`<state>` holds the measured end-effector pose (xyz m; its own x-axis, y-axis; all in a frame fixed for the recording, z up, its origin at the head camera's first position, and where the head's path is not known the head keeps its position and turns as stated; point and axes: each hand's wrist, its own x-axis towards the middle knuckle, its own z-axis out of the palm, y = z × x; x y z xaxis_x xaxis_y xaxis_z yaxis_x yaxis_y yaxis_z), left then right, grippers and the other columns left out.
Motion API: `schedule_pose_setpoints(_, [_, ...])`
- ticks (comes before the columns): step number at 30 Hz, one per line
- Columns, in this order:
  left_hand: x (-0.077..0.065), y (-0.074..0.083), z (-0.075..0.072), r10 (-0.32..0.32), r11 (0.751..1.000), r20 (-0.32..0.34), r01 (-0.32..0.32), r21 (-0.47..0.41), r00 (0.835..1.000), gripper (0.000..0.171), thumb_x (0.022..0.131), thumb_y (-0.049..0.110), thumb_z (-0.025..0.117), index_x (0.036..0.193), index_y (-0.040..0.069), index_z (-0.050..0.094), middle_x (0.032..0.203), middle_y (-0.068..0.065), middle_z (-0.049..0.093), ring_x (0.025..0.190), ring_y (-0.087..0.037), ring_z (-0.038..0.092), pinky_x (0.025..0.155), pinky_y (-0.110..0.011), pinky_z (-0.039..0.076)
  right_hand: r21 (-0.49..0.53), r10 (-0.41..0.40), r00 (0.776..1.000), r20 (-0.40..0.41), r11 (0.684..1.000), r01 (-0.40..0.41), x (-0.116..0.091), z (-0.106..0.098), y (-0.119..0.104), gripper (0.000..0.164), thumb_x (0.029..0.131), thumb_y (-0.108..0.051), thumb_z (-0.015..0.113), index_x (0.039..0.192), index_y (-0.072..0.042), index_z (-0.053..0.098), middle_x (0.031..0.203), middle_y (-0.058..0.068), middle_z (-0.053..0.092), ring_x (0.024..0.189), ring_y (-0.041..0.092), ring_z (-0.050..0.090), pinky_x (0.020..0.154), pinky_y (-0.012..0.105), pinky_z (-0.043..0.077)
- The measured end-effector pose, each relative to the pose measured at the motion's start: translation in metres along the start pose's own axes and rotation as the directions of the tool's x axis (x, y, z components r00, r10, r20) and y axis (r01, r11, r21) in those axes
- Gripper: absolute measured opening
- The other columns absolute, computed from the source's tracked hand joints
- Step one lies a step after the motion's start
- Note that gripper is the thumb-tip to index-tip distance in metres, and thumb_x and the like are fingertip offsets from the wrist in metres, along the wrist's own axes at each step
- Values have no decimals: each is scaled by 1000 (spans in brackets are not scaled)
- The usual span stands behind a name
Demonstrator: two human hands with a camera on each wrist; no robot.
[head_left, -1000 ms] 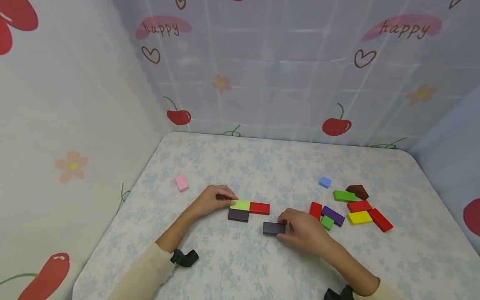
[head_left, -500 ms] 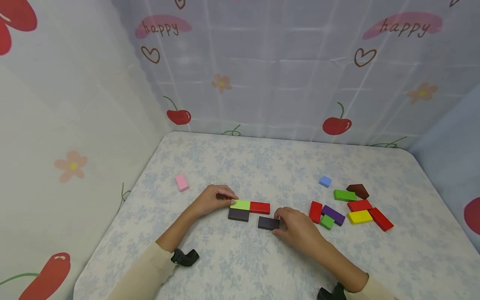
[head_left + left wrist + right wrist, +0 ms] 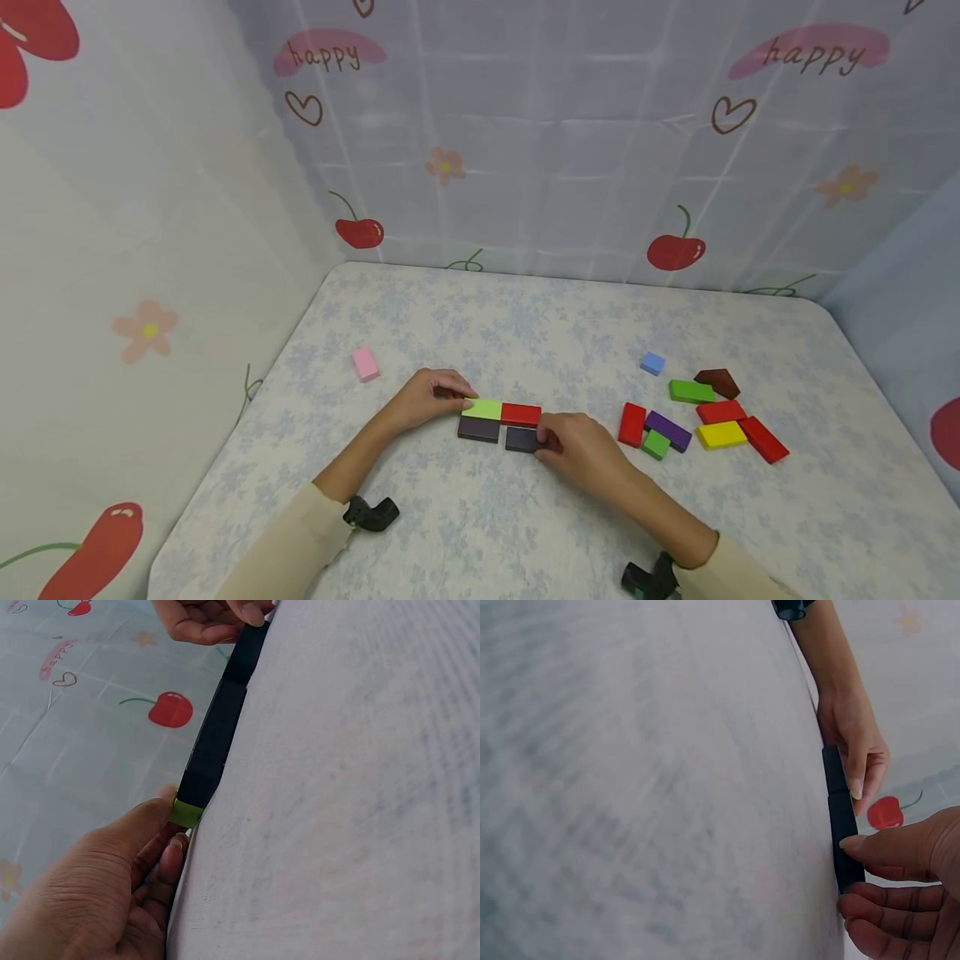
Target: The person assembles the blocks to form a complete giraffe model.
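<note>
My left hand [image 3: 426, 400] pinches the left end of a lime green block [image 3: 485, 409] between thumb and fingers. End to end with it on the right lies a red block [image 3: 521, 414]. A black block [image 3: 477, 430] sits along the near side of the green one. With thumb and fingertips, my right hand [image 3: 588, 450] pinches the right end of a second black block [image 3: 521, 440], just below the red block. A narrow gap separates the two black blocks in the head view. In the right wrist view, my right thumb [image 3: 866, 846] presses on the black block's near face.
A pink block [image 3: 365, 364] lies alone at the left. To the right are a red block [image 3: 632, 424], a purple block [image 3: 669, 431], a small green block [image 3: 656, 445], a blue block [image 3: 652, 363], a yellow block [image 3: 722, 435] and several others. Patterned curtains surround the table [image 3: 450, 533].
My right hand has slid the second black block leftward and slightly away from me, toward the red block and the first black block. My left hand has stayed at the green block.
</note>
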<state>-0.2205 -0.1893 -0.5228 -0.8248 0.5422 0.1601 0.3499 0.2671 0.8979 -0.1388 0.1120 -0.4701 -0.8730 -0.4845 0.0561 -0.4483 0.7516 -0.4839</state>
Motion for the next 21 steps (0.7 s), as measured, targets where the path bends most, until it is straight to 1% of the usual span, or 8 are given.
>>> schedule_pose_setpoints(4, [0,-3,0,24,1000,-1,-24,-4,1000,16,91,11,78,107,11,81,104,-4,74,91,-18,67,73,-27,54,4,0,1000,-8,1000,0,4,2,-2,21,81,-16,87,83,-18,67,68,-11,52,65,8,48,58,23,43])
schedule_pose_setpoints(7, [0,-3,-1,29,1000,6,-29,-1,1000,16,92,14,78,107,14,81,104,-1,74,91,-17,67,74,-28,55,11,14,1000,-9,1000,-14,7,3,-3,20,82,-16,87,85,-17,68,69,-11,53,65,9,49,59,24,44])
schedule_pose_setpoints(13, [1,-4,-1,18,1000,15,-18,8,1000,16,92,15,78,108,19,81,103,3,73,92,-18,68,74,-30,55,23,29,999,-16,999,-29,8,4,-3,21,83,-17,87,83,-17,66,68,-10,52,64,9,49,58,24,43])
schedule_pose_setpoints(16, [1,-4,-2,16,1000,14,-16,7,1000,16,92,15,78,107,20,82,103,3,73,92,-18,67,75,-30,55,29,32,999,-21,999,-31,9,4,-3,22,83,-17,86,82,-18,64,67,-10,52,63,9,48,57,25,43])
schedule_pose_setpoints(21, [0,-3,-1,13,1000,5,-13,8,1000,15,92,14,78,106,16,82,103,0,74,91,-17,67,74,-28,54,28,37,999,-13,999,-37,9,3,-5,22,83,-18,86,82,-18,65,67,-11,51,64,9,48,58,24,43])
